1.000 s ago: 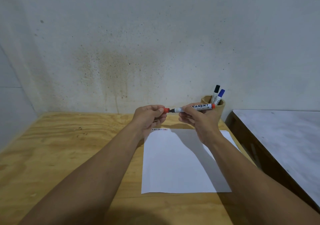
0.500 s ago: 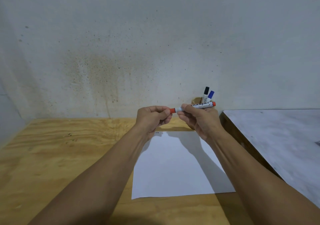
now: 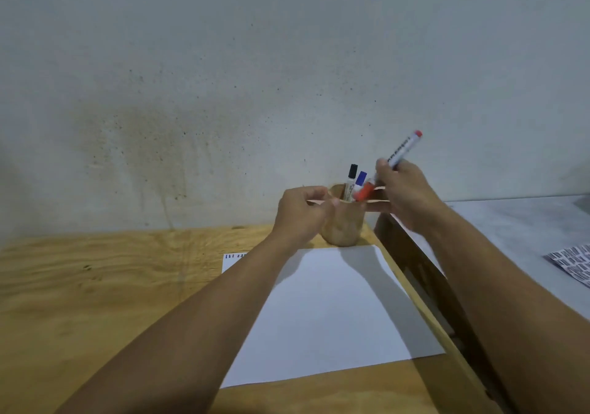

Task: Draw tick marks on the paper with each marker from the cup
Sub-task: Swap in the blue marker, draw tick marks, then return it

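A white sheet of paper (image 3: 335, 311) lies on the wooden table (image 3: 95, 286), with small blue and red marks (image 3: 234, 256) at its far left corner. Behind it stands a wooden cup (image 3: 343, 225) holding a black-capped marker (image 3: 351, 179) and a blue-capped marker (image 3: 360, 180). My right hand (image 3: 405, 193) grips a capped red marker (image 3: 399, 153), tilted, with its red cap down at the cup's mouth. My left hand (image 3: 303, 215) rests against the cup's left side, fingers curled, thumb at the rim, with nothing visible in it.
A stained wall rises right behind the cup. To the right, across a narrow gap with a dark wooden edge (image 3: 424, 273), stands a grey-topped table (image 3: 510, 222) with a patterned sheet (image 3: 571, 263) at its right border.
The two hands have parted; the cap is on the red marker. My right hand has swung the marker from level to cap-down over the cup. The camera has shifted, and the cup now sits more central.
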